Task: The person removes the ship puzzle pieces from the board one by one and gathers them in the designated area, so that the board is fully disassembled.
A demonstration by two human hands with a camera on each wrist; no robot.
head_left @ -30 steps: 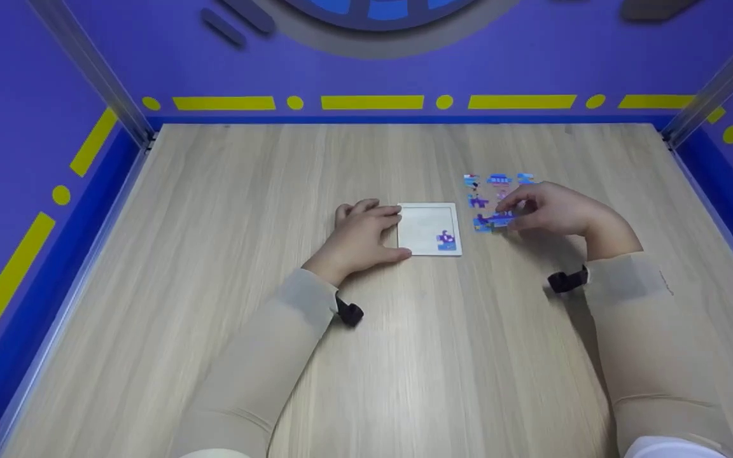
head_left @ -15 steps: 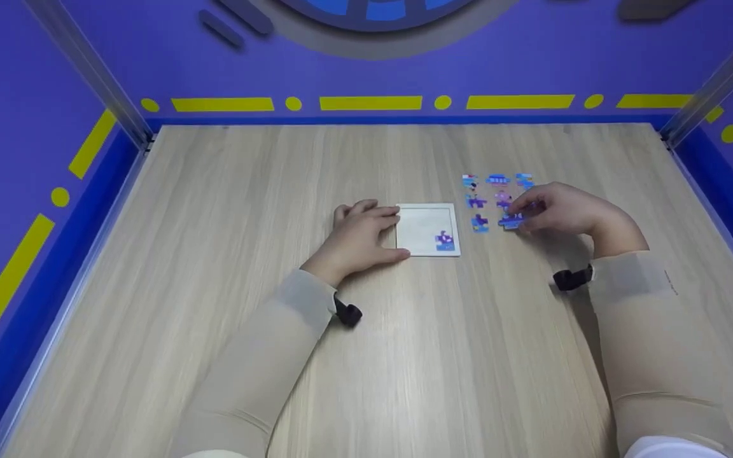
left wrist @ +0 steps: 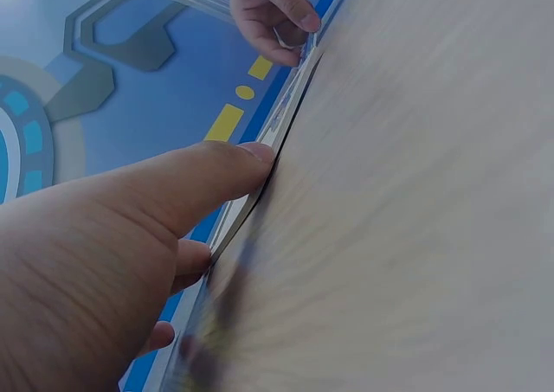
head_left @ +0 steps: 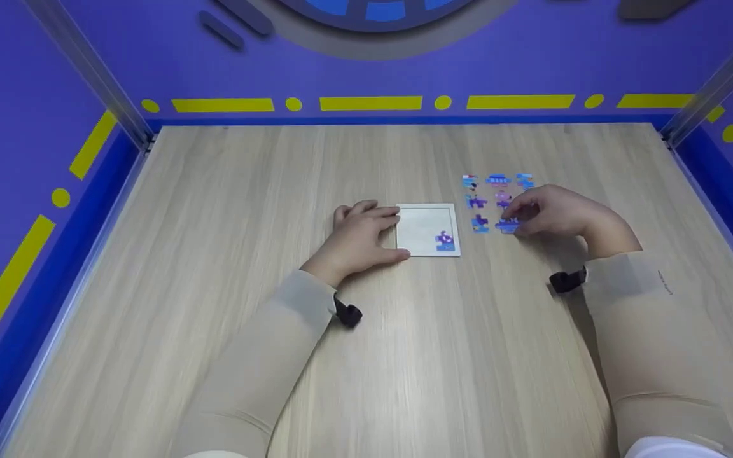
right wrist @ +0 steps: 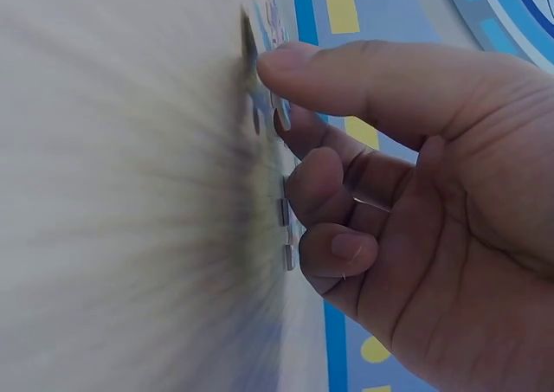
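My left hand [head_left: 360, 238] rests at the left side of a small white puzzle tray [head_left: 416, 230], its straight thumb near the lower corner and a finger near the upper one. One purple-and-blue jigsaw piece [head_left: 445, 241] lies in the tray's lower right corner. To the right of the tray, my right hand [head_left: 560, 210] pinches another jigsaw piece [head_left: 506, 226] between thumb and index finger. In the right wrist view this piece [right wrist: 282, 113] is seen nearly edge-on at the fingertips, and the other fingers are curled.
Several loose jigsaw pieces lie in rows beyond and left of my right hand, among them a lower left piece [head_left: 480, 223] and a top middle piece [head_left: 498, 179]. Part of the group is hidden by that hand. Blue-purple walls [head_left: 366, 83] border the wooden table [head_left: 265, 191].
My right hand has drawn its piece rightward, away from the lower left loose piece, then shifted slightly back left. My left hand and the tray stay in place.
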